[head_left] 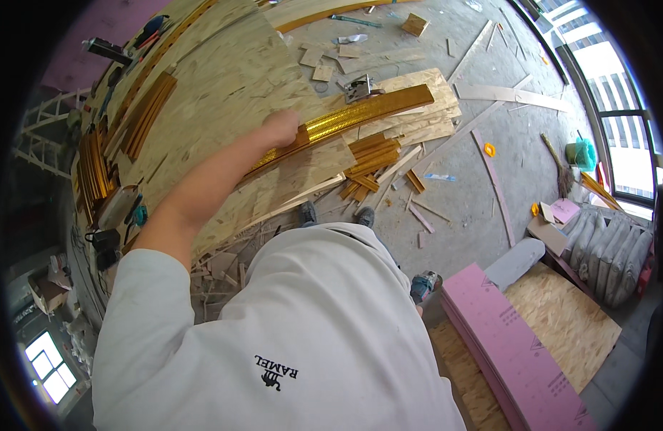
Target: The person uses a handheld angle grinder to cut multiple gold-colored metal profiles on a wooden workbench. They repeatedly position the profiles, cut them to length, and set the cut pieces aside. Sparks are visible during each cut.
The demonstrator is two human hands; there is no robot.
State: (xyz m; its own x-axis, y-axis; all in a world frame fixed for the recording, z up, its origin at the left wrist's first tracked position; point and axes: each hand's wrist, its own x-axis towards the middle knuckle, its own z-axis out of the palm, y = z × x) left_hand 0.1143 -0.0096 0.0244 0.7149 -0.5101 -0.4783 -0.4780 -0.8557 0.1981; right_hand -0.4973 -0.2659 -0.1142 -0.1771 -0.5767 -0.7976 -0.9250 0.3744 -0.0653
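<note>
My left hand point(281, 128) is closed on a long, wood-like strip point(367, 111) with a shiny gold face and brown edges. The strip lies slantwise across the large chipboard sheet point(231, 65), its far end reaching over some stacked boards point(436, 118). Down by my right hip a sliver of my right hand point(419, 310) shows beside a teal power tool point(425, 286) with a metal head. The tool appears to be held there; my shirt hides most of that hand. Past the strip, a silver metal fixture point(358, 87) sits on the boards.
Brown strips lie bundled on the sheet's left side point(148, 115) and heaped beyond its edge point(374, 158). Offcuts and thin battens point(493, 187) litter the concrete floor. Pink foam boards point(511, 345) rest on chipboard at the lower right, near grey sacks point(608, 251) and a broom point(563, 176).
</note>
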